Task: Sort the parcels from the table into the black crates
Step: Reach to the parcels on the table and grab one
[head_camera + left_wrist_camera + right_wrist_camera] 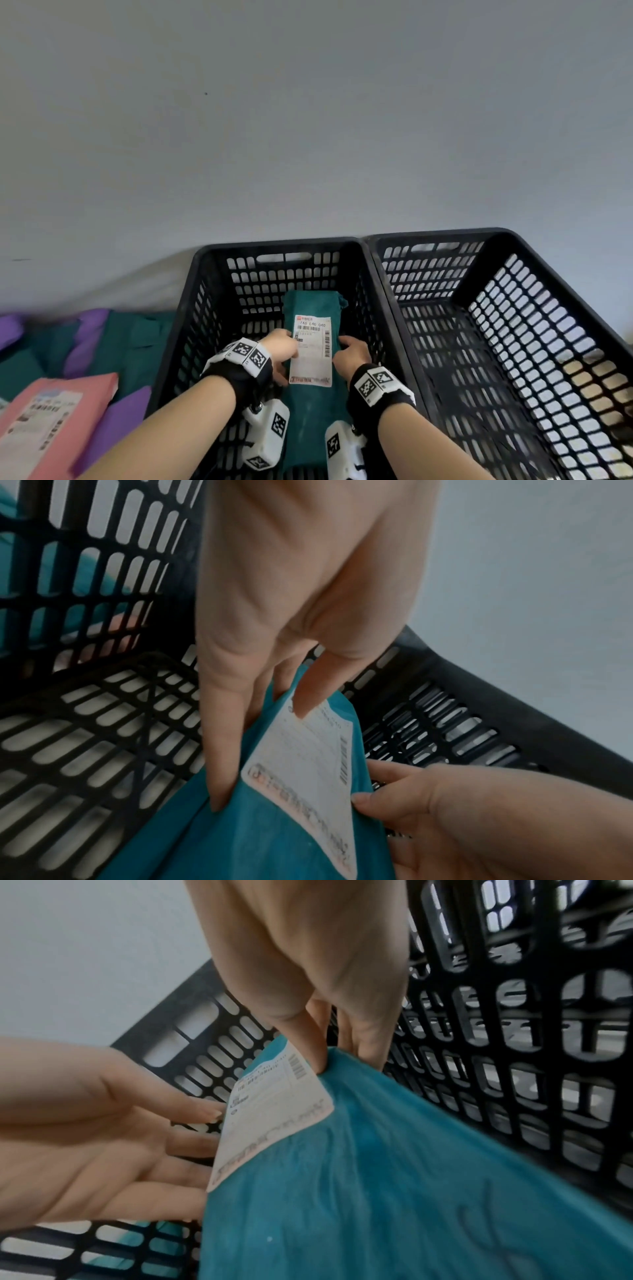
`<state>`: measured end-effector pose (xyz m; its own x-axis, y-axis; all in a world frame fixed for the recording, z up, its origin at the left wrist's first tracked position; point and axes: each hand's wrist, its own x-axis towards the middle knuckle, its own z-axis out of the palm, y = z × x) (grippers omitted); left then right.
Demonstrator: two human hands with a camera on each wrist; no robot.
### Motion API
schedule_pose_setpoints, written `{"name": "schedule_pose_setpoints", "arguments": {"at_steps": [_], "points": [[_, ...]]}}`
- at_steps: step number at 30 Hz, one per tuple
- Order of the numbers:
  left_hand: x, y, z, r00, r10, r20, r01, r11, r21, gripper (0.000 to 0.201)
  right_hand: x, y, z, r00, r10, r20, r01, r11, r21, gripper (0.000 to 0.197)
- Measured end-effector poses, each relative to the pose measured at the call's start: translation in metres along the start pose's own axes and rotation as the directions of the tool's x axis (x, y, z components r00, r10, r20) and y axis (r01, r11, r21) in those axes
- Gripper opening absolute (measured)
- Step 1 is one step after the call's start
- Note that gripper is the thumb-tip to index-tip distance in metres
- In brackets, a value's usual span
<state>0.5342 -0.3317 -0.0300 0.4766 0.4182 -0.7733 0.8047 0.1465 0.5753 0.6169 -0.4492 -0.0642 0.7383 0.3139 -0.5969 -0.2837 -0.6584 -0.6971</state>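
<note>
— Teal parcel [317, 346], white label [311, 349] up: where have you got it?
— Inside your left crate [178, 329], low over its floor. Your left hand [279, 347] pinches the left edge, thumb on the label; your right hand [352, 353] pinches the right edge.
— Hazards?
— Soft bag: let one side go early and it likely sags or snags the slotted wall. Right crate [507, 301] holds nothing visible; pink parcel [54, 414] and purple ones [89, 335] wait on the table
</note>
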Motion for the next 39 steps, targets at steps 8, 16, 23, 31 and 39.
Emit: {"name": "schedule_pose_setpoints", "arguments": {"at_steps": [8, 16, 23, 31, 39], "points": [[0.030, -0.014, 0.012, 0.999, -0.041, 0.018, 0.044, 0.989, -0.140, 0.057, 0.024, 0.016, 0.006, 0.999, 0.028, -0.039, -0.032, 0.994, -0.102, 0.050], [0.045, -0.026, 0.020, 1.000, -0.011, 0.028, 0.013, 0.998, -0.054, 0.063, 0.028, 0.018, 0.007, 0.999, 0.022, -0.034, -0.027, 0.983, -0.180, 0.055], [0.053, -0.038, 0.031, 0.965, 0.238, 0.111, -0.261, 0.923, 0.283, 0.102, 0.028, 0.014, 0.013, 0.997, -0.061, 0.046, 0.072, 0.953, -0.295, 0.068], [0.062, -0.044, 0.039, 0.928, 0.278, 0.249, -0.368, 0.791, 0.489, 0.118, 0.030, 0.024, 0.022, 0.947, -0.070, 0.312, 0.265, 0.718, -0.643, 0.100], [0.066, -0.046, 0.041, 0.946, 0.226, 0.234, -0.322, 0.545, 0.774, 0.125, 0.039, 0.030, 0.026, 0.931, -0.069, 0.357, 0.317, 0.637, -0.703, 0.108]]}}
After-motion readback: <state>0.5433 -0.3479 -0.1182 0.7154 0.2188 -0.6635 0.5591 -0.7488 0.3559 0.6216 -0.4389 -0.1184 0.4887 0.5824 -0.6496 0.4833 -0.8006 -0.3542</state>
